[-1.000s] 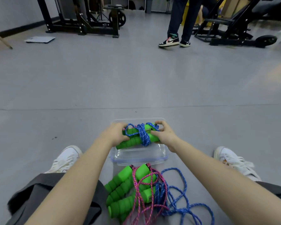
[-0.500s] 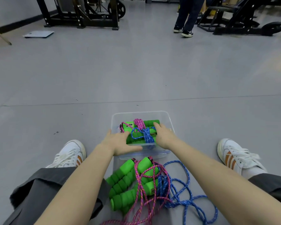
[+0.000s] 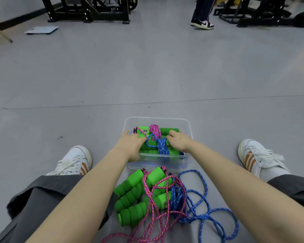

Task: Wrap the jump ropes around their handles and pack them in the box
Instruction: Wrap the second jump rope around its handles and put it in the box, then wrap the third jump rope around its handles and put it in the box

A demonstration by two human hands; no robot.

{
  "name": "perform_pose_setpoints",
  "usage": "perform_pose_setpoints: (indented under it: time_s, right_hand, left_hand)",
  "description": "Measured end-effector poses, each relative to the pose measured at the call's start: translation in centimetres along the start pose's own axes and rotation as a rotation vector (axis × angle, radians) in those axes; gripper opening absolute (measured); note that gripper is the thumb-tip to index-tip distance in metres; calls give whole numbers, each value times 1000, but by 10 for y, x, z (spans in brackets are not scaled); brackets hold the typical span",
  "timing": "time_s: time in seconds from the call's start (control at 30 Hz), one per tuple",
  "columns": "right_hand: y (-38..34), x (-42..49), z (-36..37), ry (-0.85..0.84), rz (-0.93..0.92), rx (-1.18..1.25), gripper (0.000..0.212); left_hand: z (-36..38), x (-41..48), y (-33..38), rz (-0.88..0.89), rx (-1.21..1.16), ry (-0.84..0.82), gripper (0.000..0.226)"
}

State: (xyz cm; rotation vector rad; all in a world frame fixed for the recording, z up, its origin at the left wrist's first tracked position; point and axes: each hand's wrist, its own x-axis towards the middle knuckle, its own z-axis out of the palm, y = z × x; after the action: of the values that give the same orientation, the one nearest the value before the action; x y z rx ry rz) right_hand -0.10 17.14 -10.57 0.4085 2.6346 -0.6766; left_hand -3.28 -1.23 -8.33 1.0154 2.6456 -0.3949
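A clear plastic box (image 3: pixel 189 127) stands on the floor between my feet. At its back lies a bundle of green foam handles wrapped in pink rope (image 3: pixel 154 128). In front of it lies a green-handled bundle wrapped in blue rope (image 3: pixel 161 146). My left hand (image 3: pixel 130 144) presses on that bundle's left end. My right hand (image 3: pixel 178 141) grips its right end with curled fingers. Nearer to me, loose green handles (image 3: pixel 130 195) lie tangled with a pink rope (image 3: pixel 153 209) and a blue rope (image 3: pixel 207 206).
My white shoes (image 3: pixel 74 162) (image 3: pixel 256 158) flank the box. Black gym frames (image 3: pixel 88 9) and another person's legs (image 3: pixel 203 13) stand far across the grey floor. A flat scale (image 3: pixel 41 30) lies at the far left.
The blue-wrapped bundle went down from above the box into it, in front of the pink-wrapped one. My left hand let go, rested at the box's near edge, then moved onto the bundle's left end.
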Motion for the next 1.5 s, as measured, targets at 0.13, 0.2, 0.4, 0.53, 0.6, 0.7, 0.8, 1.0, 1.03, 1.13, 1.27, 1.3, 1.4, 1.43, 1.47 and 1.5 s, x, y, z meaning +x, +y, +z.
perform_pose_setpoints:
  time_s: [0.13, 0.2, 0.4, 0.53, 0.6, 0.7, 0.8, 1.0, 1.03, 1.13, 1.27, 1.3, 1.4, 1.43, 1.47, 1.5]
  right_hand:
    - [2, -4, -1, -62, -45, -119, 33]
    - [2, -5, 5, -62, -50, -260, 34]
    - [-7, -13, 6, 25, -56, -571, 44]
    - [-7, -20, 9, 211, -163, -390, 32]
    - [-1, -22, 9, 235, -207, -324, 35]
    - [7, -25, 7, 122, -189, -250, 47]
    - [10, -25, 10, 5, -165, -324, 51]
    - [15, -72, 8, 312, -307, -345, 42]
    - [15, -82, 7, 343, -360, -332, 42]
    - [8, -117, 6, 409, -528, -268, 50]
    - [6, -158, 14, 282, -523, -236, 30]
    - [7, -163, 15, 243, -479, -225, 23]
    - [11, -168, 20, 55, -392, -293, 22]
    - [13, -167, 21, -1, -381, -326, 25]
    - [12, -166, 21, -34, -374, -340, 28]
    - [11, -165, 20, -41, -369, -333, 29]
  left_hand:
    - [1, 4, 2, -27, -77, -26, 68]
    - [4, 5, 4, -34, -109, -49, 65]
    - [1, 9, 10, -21, -20, -89, 53]
    - [2, 9, 8, -12, -40, -85, 51]
    - [2, 8, 6, -6, -55, -80, 52]
    - [4, 9, 6, 14, -50, -90, 50]
    - [7, 2, 8, 21, -105, -111, 54]
    - [-18, -46, 17, 37, -107, 72, 50]
    - [-24, -55, 22, 39, -119, 124, 41]
    - [-39, -83, 41, 40, -197, 9, 48]
    - [-25, -106, 66, -19, -286, -367, 82]
    - [-19, -109, 68, -20, -294, -408, 78]
    - [-9, -115, 61, -44, -406, -416, 49]
    - [-5, -113, 54, -86, -438, -361, 44]
    - [-2, -111, 48, -141, -452, -294, 42]
    - [2, -109, 42, -206, -439, -243, 43]
